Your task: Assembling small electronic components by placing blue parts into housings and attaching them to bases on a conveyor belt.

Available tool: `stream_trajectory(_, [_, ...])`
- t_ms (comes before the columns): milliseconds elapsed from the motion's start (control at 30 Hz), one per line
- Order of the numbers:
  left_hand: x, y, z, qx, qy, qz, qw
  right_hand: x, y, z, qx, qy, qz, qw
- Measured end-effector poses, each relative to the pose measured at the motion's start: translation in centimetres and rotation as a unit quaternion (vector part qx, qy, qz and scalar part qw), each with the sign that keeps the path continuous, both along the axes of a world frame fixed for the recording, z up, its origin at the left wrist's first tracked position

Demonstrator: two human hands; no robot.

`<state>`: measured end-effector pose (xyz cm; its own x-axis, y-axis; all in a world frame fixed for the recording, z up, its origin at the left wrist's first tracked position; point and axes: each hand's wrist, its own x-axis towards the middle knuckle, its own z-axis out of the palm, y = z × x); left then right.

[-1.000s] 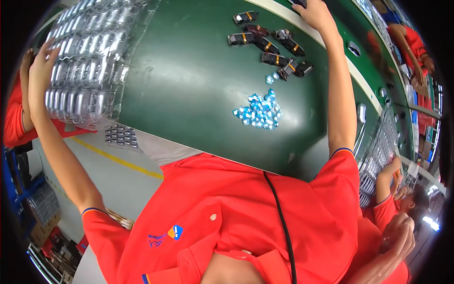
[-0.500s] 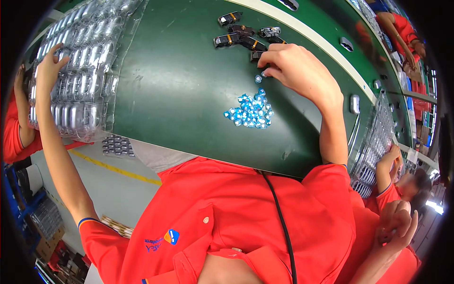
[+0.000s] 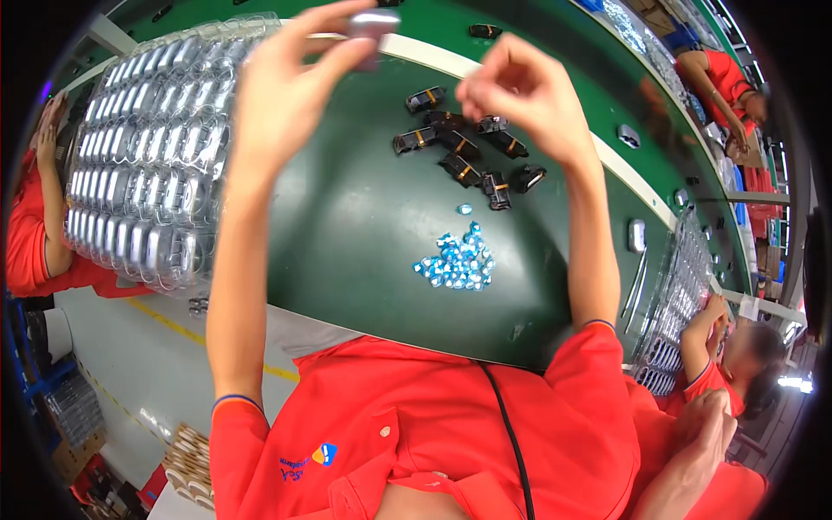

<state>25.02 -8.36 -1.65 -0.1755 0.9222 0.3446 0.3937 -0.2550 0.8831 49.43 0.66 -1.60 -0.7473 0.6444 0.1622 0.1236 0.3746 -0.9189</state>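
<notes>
My left hand is raised over the far left of the green table, its thumb and fingers closed on a silver rounded casing, blurred by motion. To the right, my right hand hangs above a loose group of black parts with gold strips. Its thumb and fingertips are pressed together; what they hold, if anything, is hidden. Nearer to me lies a heap of small blue pieces with pale centres, and a single blue piece sits apart just beyond the heap.
Clear plastic trays filled with silver casings stand stacked at the left. A pale rail divides the table from a green belt bearing scattered parts. Tweezers and another tray lie at the right. Co-workers in red sit on both sides.
My left hand has come from the trays toward the far middle, now with a silver casing. My right hand has risen from beside the blue pieces to above the black parts.
</notes>
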Motion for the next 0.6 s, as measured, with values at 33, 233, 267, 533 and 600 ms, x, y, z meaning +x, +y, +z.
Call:
stream_trajectory(33, [0.8, 2.1, -1.7, -0.013, -0.053, -0.032, 0.998, -1.1, 1.1, 0.1, -0.046, 0.086, 0.005, 0.995])
stream_trajectory(233, [1.9, 6.3, -9.6, -0.019, -0.294, -0.028, 0.955, -4.1, 6.2, -3.5, -0.126, 0.183, -0.141, 0.965])
stream_trajectory(267, [1.8, 6.5, -9.8, -0.024, -0.294, -0.030, 0.955, -3.7, 6.5, -4.4, -0.130, 0.171, -0.140, 0.966])
stream_trajectory(533, [1.1, 7.4, -9.4, -0.014, -0.290, -0.099, 0.952, -3.7, 6.4, -6.8, -0.125, 0.087, -0.111, 0.982])
stream_trajectory(600, [1.4, 7.3, -9.2, -0.007, -0.320, -0.110, 0.941, -3.9, 6.2, -6.7, -0.131, 0.078, -0.105, 0.983])
